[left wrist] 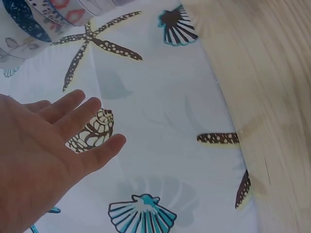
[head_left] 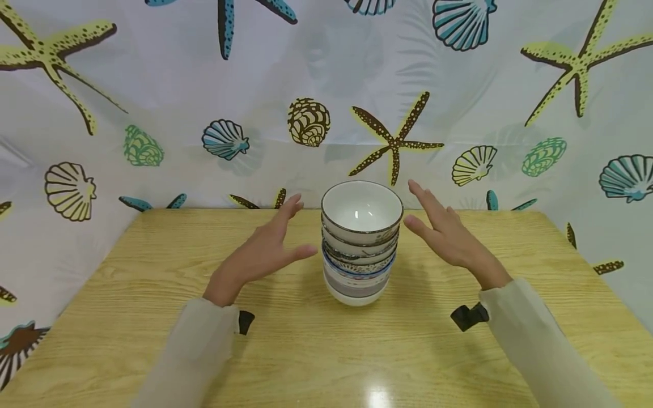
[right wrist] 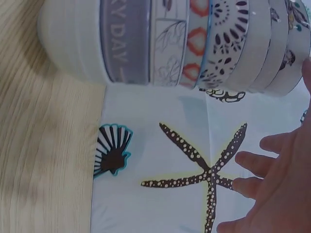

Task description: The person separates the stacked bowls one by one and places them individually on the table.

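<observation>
Progress: we have one stack of bowls [head_left: 359, 258], nested, on the tabletop [head_left: 153, 283], around its middle and toward the far edge, between the two hands. Stacking looks done to us: every bowl in view is in that one column, and no loose one shows. What's left, if anything, we can't tell; one moment doesn't say whether the hands are arriving or leaving. Exact bowl count is hard to read, rims overlap.

Long axis: vertical, stack upright, base down on the wood. Top bowl [head_left: 362, 207] faces mouth up, white inside, dark rim. We see small steps between rims on the right side, so the bowls aren't perfectly flush; upper part sits a touch right of the base in the head view, maybe just perspective. Column narrows toward the plain white lowest bowl [head_left: 357, 300]. In the right wrist view it lies sideways, top to the right; we put that down to a turned camera. Lettering on the grey band [right wrist: 125, 41] runs around the bowl. Left wrist view catches only a cropped part of the column.

Hands: left hand [head_left: 265, 243] has fingers extended, thumb well apart from them, thumb tip just beside the stack. Right hand [head_left: 444, 235] the same, fingers stretched and slightly spread, thumb tip near the top bowl; contact we can't confirm. Neither pinches anything. Behind: patterned cloth [head_left: 331, 56] with starfish and shells.
</observation>
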The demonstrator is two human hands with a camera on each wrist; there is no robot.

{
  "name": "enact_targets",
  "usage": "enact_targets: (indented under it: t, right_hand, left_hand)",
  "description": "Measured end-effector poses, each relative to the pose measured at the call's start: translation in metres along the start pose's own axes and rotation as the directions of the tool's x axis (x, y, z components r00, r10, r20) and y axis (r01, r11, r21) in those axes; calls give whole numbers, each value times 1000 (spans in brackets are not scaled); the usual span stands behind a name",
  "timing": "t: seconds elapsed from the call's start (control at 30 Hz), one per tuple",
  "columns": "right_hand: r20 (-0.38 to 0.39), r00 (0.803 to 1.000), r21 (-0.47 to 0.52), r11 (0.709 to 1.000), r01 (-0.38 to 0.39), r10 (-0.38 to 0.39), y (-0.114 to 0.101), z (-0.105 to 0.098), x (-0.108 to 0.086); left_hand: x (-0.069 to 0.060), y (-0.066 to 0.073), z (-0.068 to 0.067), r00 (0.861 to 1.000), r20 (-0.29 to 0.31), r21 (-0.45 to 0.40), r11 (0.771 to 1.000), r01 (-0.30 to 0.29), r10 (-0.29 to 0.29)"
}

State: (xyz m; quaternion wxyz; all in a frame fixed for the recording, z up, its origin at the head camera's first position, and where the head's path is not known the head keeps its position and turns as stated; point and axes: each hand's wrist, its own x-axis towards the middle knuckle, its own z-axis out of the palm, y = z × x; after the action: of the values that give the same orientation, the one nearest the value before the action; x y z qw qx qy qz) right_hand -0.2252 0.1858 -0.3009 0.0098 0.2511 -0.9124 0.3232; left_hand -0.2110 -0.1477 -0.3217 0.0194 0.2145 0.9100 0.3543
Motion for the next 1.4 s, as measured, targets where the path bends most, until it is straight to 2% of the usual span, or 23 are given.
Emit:
enact_targets:
  t: [0.23, 0.47, 0.67, 0.83, 0.97, 1.13, 1.23, 1.4]
  right_hand:
    - [0, 993, 164, 980, 115, -116, -5, 4, 10]
    - [13, 991, 236, 964, 124, -130, -13, 8, 16]
    - [-3, 988, 352, 924, 148, -157, -20, 13, 20]
    - [-5, 991, 350, 928, 124, -131, -26, 15, 22]
    - [-5, 995, 376, 922, 95, -100, -32, 16, 25]
    - [-2, 999, 426, 904, 49, -53, -37, 17, 24]
    - [0, 1000, 422, 906, 26, -29, -39, 17, 23]
    - [-24, 1000, 404, 914, 24, -16, -41, 21, 21]
  left_hand:
    - [14, 19, 8, 1000, 9, -101, 995, -26, 27]
    - [21, 31, 14, 1000, 17, -134, 991, -20, 22]
    - [27, 32, 21, 996, 31, -269, 960, -73, 84]
    - [29, 32, 26, 990, 20, -352, 928, -122, 137]
    - [30, 30, 29, 992, 22, -415, 903, -106, 127]
    - [30, 27, 29, 993, 19, -427, 899, -99, 118]
    - [31, 27, 29, 991, 11, -428, 897, -116, 134]
    - [29, 27, 31, 993, 4, -421, 901, -109, 122]
